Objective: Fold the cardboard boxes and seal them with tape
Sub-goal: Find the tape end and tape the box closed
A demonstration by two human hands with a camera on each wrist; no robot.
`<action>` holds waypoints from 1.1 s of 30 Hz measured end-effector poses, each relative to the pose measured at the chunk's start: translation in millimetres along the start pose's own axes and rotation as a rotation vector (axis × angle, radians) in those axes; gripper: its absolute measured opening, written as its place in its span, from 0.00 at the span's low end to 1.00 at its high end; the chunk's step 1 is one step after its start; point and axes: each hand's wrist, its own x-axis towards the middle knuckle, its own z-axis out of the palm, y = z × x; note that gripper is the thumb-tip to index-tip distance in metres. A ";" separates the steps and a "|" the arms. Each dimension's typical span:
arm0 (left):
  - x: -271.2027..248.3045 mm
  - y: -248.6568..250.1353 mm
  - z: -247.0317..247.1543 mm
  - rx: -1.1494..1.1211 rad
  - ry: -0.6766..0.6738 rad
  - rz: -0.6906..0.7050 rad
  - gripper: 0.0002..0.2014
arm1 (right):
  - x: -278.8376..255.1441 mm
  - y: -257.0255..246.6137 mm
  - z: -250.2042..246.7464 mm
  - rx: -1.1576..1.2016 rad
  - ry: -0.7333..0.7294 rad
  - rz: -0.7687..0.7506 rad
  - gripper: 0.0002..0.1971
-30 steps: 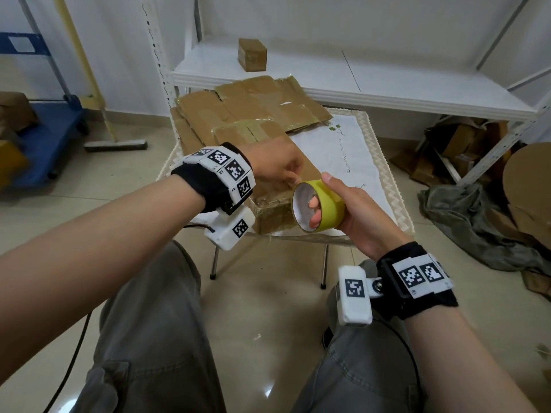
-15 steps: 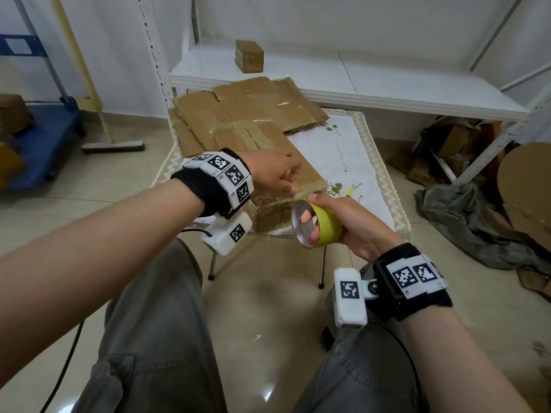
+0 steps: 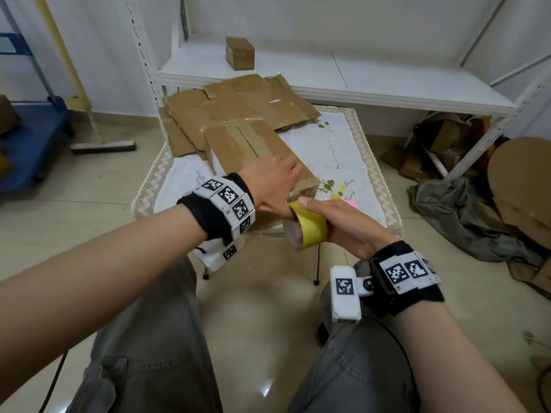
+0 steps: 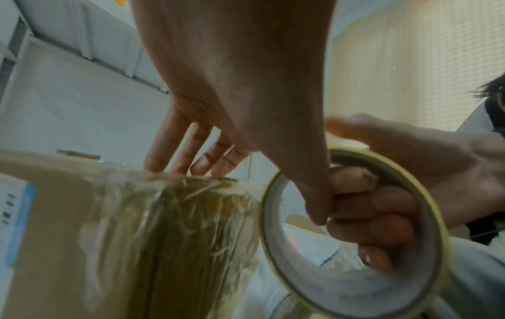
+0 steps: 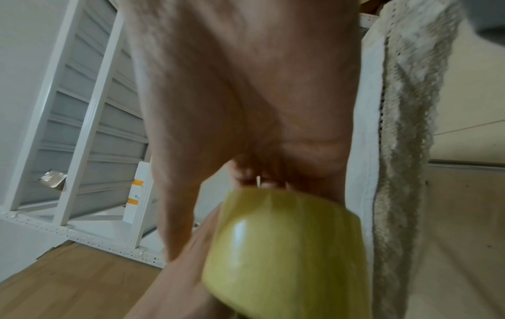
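My right hand (image 3: 346, 228) grasps the yellow tape roll (image 3: 307, 231), four fingers (image 4: 382, 215) curled through its core and the thumb laid over the outer band. The roll sits off the table's near edge, just beside the near end of the folded cardboard box (image 3: 253, 150). My left hand (image 3: 271, 186) lies flat on that box with fingers straight, fingertips (image 4: 175, 159) pressing the top surface close to its near end; the left thumb reaches down to the roll's rim, touching the right-hand fingers inside the core. I cannot tell whether a strip of tape runs from the roll to the box.

The box rests on the table (image 3: 366, 150), angled from the middle toward the near edge, its top seam and near end covered in shiny clear tape. Behind it, at the table's far left corner, flattened cardboard sheets (image 3: 238, 102) lie stacked and overlapping. A white embroidered cloth (image 3: 337, 144) covers the tabletop, bare along the right side.

Beyond the table, a small taped box (image 3: 240, 53) stands on a white shelf (image 3: 372, 76). A blue cart (image 3: 29, 135) and a broom (image 3: 103, 146) stand on the floor to the left; crumpled cloth (image 3: 465, 216) and cardboard scraps lie to the right.
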 end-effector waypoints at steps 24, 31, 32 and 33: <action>-7.0 21.7 28.5 -0.120 0.283 -0.131 0.29 | 88.0 29.8 -93.9 -0.485 0.530 0.285 0.13; -8.4 22.4 32.6 -0.182 0.325 -0.110 0.28 | 80.0 14.0 -88.1 -0.382 0.433 0.231 0.12; -9.0 22.1 32.7 -0.196 0.319 -0.114 0.28 | 77.9 9.1 -83.3 -0.307 0.405 0.177 0.09; -9.9 21.9 32.7 -0.203 0.309 -0.117 0.26 | 74.5 3.3 -77.8 -0.242 0.380 0.125 0.09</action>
